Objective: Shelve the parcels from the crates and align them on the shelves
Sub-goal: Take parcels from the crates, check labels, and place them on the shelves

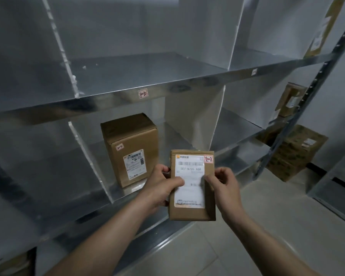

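I grip a flat parcel point(192, 185) in my left hand point(161, 188) and right hand point(225, 187), before the metal shelf point(116, 97); a taller box point(130, 149) stands beyond my left hand, pale floor tiles point(267, 212) below my right.

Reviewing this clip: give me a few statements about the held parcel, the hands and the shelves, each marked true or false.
1. Both hands hold the small parcel. True: the left hand grips its left edge and the right hand its right edge.
2. The held parcel's red-bordered sticker reads 1-2. False: it reads 2-2; the 1-2 tag is on the upper shelf's front edge.
3. A larger cardboard box stands upright in the bay below the 1-2 tag. True.
4. The held parcel already rests on the shelf beside that box. False: it is held in the air in front of the shelving.
5. The bay above the 1-2 tag holds two boxes. False: no parcel shows there.
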Motion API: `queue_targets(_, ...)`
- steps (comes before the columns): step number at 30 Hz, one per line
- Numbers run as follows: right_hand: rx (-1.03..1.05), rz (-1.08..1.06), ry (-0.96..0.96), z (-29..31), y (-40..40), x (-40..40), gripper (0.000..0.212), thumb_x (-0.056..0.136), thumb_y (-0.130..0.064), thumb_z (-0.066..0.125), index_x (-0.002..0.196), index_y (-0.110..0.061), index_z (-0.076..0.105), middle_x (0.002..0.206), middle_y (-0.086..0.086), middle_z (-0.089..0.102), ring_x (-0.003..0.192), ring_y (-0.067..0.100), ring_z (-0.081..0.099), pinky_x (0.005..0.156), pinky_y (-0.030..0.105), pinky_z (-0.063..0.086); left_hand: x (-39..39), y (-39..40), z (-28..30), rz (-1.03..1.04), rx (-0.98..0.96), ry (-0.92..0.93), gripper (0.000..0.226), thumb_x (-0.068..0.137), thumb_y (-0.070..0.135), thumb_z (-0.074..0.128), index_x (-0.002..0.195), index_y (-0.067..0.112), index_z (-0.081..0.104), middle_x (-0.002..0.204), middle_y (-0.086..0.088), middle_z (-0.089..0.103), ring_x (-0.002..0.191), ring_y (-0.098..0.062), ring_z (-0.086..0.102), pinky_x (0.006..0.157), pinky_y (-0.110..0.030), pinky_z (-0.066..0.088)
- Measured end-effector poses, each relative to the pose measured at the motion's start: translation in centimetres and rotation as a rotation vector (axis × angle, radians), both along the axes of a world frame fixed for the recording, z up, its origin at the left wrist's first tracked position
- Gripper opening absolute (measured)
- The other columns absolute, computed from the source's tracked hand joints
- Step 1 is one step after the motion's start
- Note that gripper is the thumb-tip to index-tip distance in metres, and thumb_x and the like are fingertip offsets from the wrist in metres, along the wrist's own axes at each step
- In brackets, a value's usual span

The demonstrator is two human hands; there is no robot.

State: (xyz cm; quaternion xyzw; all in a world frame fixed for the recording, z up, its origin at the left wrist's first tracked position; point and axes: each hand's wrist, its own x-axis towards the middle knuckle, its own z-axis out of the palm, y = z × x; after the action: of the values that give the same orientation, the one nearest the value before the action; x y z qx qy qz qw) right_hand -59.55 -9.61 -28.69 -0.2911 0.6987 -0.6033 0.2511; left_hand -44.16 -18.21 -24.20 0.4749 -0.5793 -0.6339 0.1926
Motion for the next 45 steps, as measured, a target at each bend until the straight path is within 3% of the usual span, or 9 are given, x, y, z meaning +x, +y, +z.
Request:
queue_targets(6, 0.038, 0.228, -0.031, 0.9, -2.5, -5.6, 0.042, 0.086, -0.021, 0.074, 0.125, -0.023, 0.059, 0.108, -0.009, 0.07, 0.098, 0.01, 0.068, 0.084, 0.034, 0.057, -4.1, 0.6, 0.6, 0.178, -0.017, 0.003, 0.042, 0.086, 0.011, 0.07, 0.116, 0.02, 0.043, 0.106, -0.002, 0.067, 0.091, -0.02, 0.071, 0.078, -0.05, 0.061)
queue_targets(11, 0.07, 0.35, -0.02, 1.9, -4.4, -8.2, 0.038, 0.084, -0.015, 0.074, 0.117, -0.029, 0.061, 0.105, -0.007, 0.072, 0.098, 0.014, 0.069, 0.091, 0.044, 0.057, -6.2, 0.8, 0.9, 0.272, -0.025, 0.008, 0.046, 0.086, 0.009, 0.07, 0.121, 0.019, 0.041, 0.106, -0.001, 0.066, 0.09, -0.018, 0.071, 0.079, -0.048, 0.062)
queue_targets(19, 0.085, 0.449, -0.034, 2.4, -9.0, -10.3, 0.05, 0.08, -0.006, 0.076, 0.122, -0.027, 0.056, 0.111, -0.004, 0.069, 0.1, 0.014, 0.067, 0.083, 0.034, 0.057, -8.3, -3.5, 0.0, 0.349, -0.052, 0.001, 0.06, 0.083, 0.006, 0.071, 0.13, 0.022, 0.037, 0.112, -0.001, 0.065, 0.091, -0.02, 0.071, 0.078, -0.047, 0.062)
queue_targets(26, 0.157, 0.524, -0.018, 1.9, -14.4, -12.7, 0.064, 0.076, 0.002, 0.076, 0.125, -0.029, 0.046, 0.112, -0.006, 0.067, 0.103, 0.014, 0.066, 0.086, 0.033, 0.056, -10.4, -9.0, -1.8, 0.328, -0.127, -0.04, 0.082, 0.084, 0.004, 0.071, 0.149, 0.025, 0.027, 0.123, 0.001, 0.06, 0.1, -0.021, 0.069, 0.072, -0.034, 0.061)
queue_targets(30, 0.222, 0.523, 0.038, 0.6, -16.9, -13.2, 0.076, 0.069, 0.006, 0.077, 0.125, -0.032, 0.042, 0.11, -0.007, 0.067, 0.102, 0.011, 0.064, 0.086, 0.034, 0.055, -11.1, -11.5, -3.3, 0.317, -0.164, -0.087, 0.071, 0.084, -0.002, 0.07, 0.142, 0.024, 0.038, 0.123, 0.004, 0.064, 0.112, -0.02, 0.065, 0.087, -0.041, 0.059)
queue_targets(32, 0.271, 0.528, 0.056, -0.2, -17.8, -13.4, 0.077, 0.068, 0.007, 0.077, 0.123, -0.032, 0.04, 0.109, -0.008, 0.067, 0.102, 0.011, 0.064, 0.087, 0.036, 0.056, -11.3, -12.2, -4.3, 0.311, -0.163, -0.121, 0.065, 0.085, -0.004, 0.068, 0.137, 0.024, 0.041, 0.116, 0.007, 0.063, 0.11, -0.017, 0.064, 0.087, -0.036, 0.059)
queue_targets(38, 0.356, 0.49, 0.167, -2.8, -20.0, -13.8, 0.062, 0.074, 0.001, 0.072, 0.118, -0.029, 0.04, 0.098, -0.009, 0.065, 0.093, 0.014, 0.064, 0.08, 0.035, 0.055, -12.3, -13.8, -7.0, 0.311, -0.22, -0.244, 0.06, 0.087, 0.001, 0.068, 0.136, 0.021, 0.041, 0.124, 0.001, 0.062, 0.116, -0.02, 0.06, 0.096, -0.041, 0.055)
queue_targets(42, 0.356, 0.528, 0.172, -4.0, -21.5, -14.4, 0.062, 0.073, 0.007, 0.07, 0.116, -0.026, 0.04, 0.098, -0.007, 0.066, 0.096, 0.015, 0.064, 0.087, 0.042, 0.056, -13.0, -14.6, -8.0, 0.367, -0.241, -0.289, 0.057, 0.089, 0.0, 0.064, 0.137, 0.02, 0.04, 0.128, -0.001, 0.063, 0.115, -0.021, 0.063, 0.091, -0.039, 0.057)
queue_targets(45, 0.352, 0.59, 0.144, -4.2, -22.7, -15.0, 0.064, 0.076, 0.011, 0.07, 0.117, -0.027, 0.037, 0.1, -0.008, 0.066, 0.097, 0.008, 0.064, 0.08, 0.029, 0.056, -13.4, -15.0, -8.2, 0.39, -0.244, -0.276, 0.057, 0.09, -0.003, 0.062, 0.138, 0.017, 0.039, 0.131, -0.004, 0.061, 0.118, -0.021, 0.062, 0.079, -0.023, 0.057)
